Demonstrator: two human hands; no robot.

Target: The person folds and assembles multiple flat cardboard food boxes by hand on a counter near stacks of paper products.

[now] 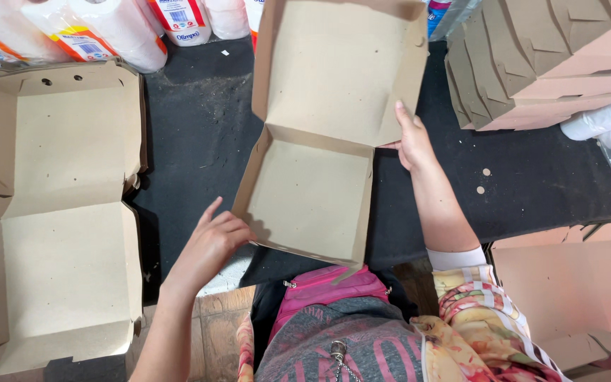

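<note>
- We see a second open cardboard box lying at the far left, with paper-towel rolls behind it.
- A stack of flat box blanks crowds the right rear corner of the black table.
- Our open clamshell box sits mid-table, its near edge overhanging the table's front.
- Our left hand touches its near-left corner with loose, open fingers; our right hand pinches the hinge's right end.
- A bare dark strip separates the two boxes.

left open box: cut by left and bottom edges
flat box stack: top and right cut off
white rolls: tops out of frame
right hand: fingers partly hidden behind the centre box wall
</note>
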